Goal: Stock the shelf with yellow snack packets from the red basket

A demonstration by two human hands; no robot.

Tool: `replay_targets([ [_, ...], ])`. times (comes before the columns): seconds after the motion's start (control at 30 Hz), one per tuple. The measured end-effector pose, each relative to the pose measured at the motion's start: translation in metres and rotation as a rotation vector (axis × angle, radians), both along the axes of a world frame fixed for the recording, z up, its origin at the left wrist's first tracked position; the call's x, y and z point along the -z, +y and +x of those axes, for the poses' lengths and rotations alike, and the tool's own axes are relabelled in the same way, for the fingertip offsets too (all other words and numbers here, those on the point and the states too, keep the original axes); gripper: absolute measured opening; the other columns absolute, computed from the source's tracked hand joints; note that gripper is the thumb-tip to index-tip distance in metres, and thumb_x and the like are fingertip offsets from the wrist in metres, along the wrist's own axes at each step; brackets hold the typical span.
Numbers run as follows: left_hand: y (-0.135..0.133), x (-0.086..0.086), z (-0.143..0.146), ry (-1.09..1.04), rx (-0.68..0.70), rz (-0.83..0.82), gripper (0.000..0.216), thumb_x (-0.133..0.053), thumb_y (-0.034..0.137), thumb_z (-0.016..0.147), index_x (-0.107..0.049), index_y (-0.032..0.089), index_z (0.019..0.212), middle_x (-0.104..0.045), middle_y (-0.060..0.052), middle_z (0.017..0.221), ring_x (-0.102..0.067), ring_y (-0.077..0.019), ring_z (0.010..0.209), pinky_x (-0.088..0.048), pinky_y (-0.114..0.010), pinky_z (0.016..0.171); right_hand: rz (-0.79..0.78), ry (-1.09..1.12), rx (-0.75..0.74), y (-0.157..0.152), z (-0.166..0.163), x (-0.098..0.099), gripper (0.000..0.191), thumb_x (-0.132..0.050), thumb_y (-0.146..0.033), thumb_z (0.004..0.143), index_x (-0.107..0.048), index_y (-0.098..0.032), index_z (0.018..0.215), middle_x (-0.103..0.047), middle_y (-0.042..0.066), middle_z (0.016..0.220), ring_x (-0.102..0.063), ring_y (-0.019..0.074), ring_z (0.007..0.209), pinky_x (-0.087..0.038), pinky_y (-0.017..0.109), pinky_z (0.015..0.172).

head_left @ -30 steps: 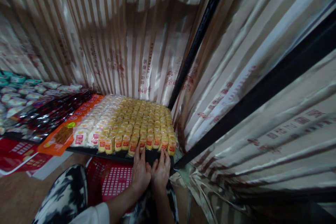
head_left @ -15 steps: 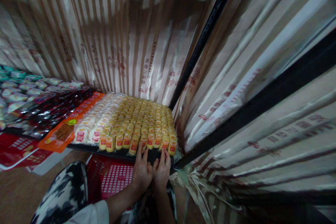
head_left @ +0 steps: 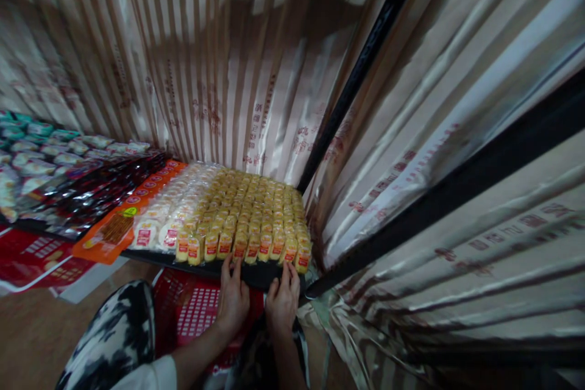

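Note:
Small yellow wrapped cakes (head_left: pixel 251 207) with red labels stand in tight rows on a black shelf (head_left: pixel 262 274). My left hand (head_left: pixel 234 298) is at the front edge, fingers stretched out and open, the tips against the lower front of one cake (head_left: pixel 239 245). A little to its right, my right hand (head_left: pixel 282 301) is open too. Its fingertips meet the bottom of a front cake (head_left: pixel 289 248) near the right end of the row. Neither hand is wrapped round anything.
White round wrapped cakes (head_left: pixel 170 210), an orange snack packet (head_left: pixel 109 231), dark shiny packets (head_left: pixel 91 195) and white packets (head_left: pixel 39 164) line the shelf leftward. A red plastic basket (head_left: pixel 196 311) sits below. Black posts (head_left: pixel 356 85) and pleated printed curtain (head_left: pixel 219 73) bound the corner.
My left hand has moved left along the front row, away from the right hand. The front cakes there now stand in a more even line. My right hand has barely moved.

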State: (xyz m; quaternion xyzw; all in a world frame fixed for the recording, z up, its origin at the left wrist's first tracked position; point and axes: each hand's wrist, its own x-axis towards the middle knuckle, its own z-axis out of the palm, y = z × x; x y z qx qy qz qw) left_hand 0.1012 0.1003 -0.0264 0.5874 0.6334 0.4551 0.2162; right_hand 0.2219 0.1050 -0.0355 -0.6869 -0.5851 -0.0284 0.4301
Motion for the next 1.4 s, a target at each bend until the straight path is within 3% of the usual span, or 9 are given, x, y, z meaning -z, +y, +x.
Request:
replay_targets([
  [0.3, 0.004, -0.010, -0.006, 0.024, 0.056, 0.068, 0.057, -0.038, 0.003, 0.073, -0.042, 0.013, 0.128, -0.030, -0.013, 0.130, -0.041, -0.0238, 0.118, -0.037, -0.045, 0.102, 0.009, 0.002, -0.011, 0.000, 0.000, -0.001, 0.043, -0.032, -0.021, 0.086, -0.046, -0.009, 0.125, -0.046, 0.019, 0.123, -0.041, 0.0273, 0.118, -0.038, 0.045, 0.094],
  [0.63, 0.005, -0.003, -0.007, 0.090, 0.119, 0.052, 0.062, -0.037, 0.002, 0.070, -0.037, 0.009, 0.132, -0.033, -0.014, 0.133, -0.032, -0.0244, 0.127, -0.031, -0.043, 0.107, -0.025, 0.017, 0.003, -0.003, -0.001, 0.000, 0.043, -0.034, -0.020, 0.085, -0.047, -0.006, 0.124, -0.046, 0.019, 0.123, -0.041, 0.0263, 0.118, -0.037, 0.043, 0.096],
  [0.8, -0.007, -0.001, -0.013, 0.126, 0.140, 0.117, 0.058, -0.036, 0.001, 0.071, -0.042, 0.011, 0.128, -0.034, -0.014, 0.135, -0.033, -0.0253, 0.127, -0.032, -0.048, 0.105, 0.016, 0.089, -0.047, -0.004, 0.004, 0.003, 0.039, -0.034, -0.020, 0.086, -0.052, -0.009, 0.118, -0.049, 0.017, 0.117, -0.047, 0.0237, 0.112, -0.041, 0.042, 0.093],
  [1.07, -0.030, 0.001, -0.032, 0.196, 0.166, 0.145, 0.049, -0.036, 0.002, 0.071, -0.056, 0.014, 0.115, -0.044, -0.013, 0.131, -0.042, -0.0243, 0.122, -0.041, -0.045, 0.100, 0.023, 0.080, -0.093, -0.027, -0.005, 0.004, 0.038, -0.033, -0.023, 0.087, -0.055, -0.011, 0.116, -0.053, 0.017, 0.116, -0.050, 0.0233, 0.111, -0.044, 0.042, 0.091],
  [1.27, -0.031, -0.008, -0.045, 0.252, 0.281, 0.212, 0.047, -0.037, 0.003, 0.070, -0.061, 0.016, 0.108, -0.054, -0.011, 0.123, -0.047, -0.0237, 0.116, -0.042, -0.044, 0.099, 0.033, 0.020, -0.108, -0.027, -0.018, -0.011, 0.037, -0.032, -0.024, 0.089, -0.055, -0.012, 0.116, -0.055, 0.016, 0.117, -0.049, 0.0231, 0.112, -0.042, 0.043, 0.092],
  [1.4, -0.022, -0.024, -0.047, 0.245, 0.318, 0.256, 0.045, -0.036, 0.004, 0.073, -0.061, 0.015, 0.109, -0.054, -0.012, 0.124, -0.046, -0.0238, 0.118, -0.042, -0.043, 0.100, 0.065, -0.008, -0.017, -0.016, -0.026, -0.028, 0.042, -0.030, -0.029, 0.090, -0.049, -0.009, 0.123, -0.046, 0.018, 0.130, -0.037, 0.0255, 0.124, -0.034, 0.048, 0.098],
])
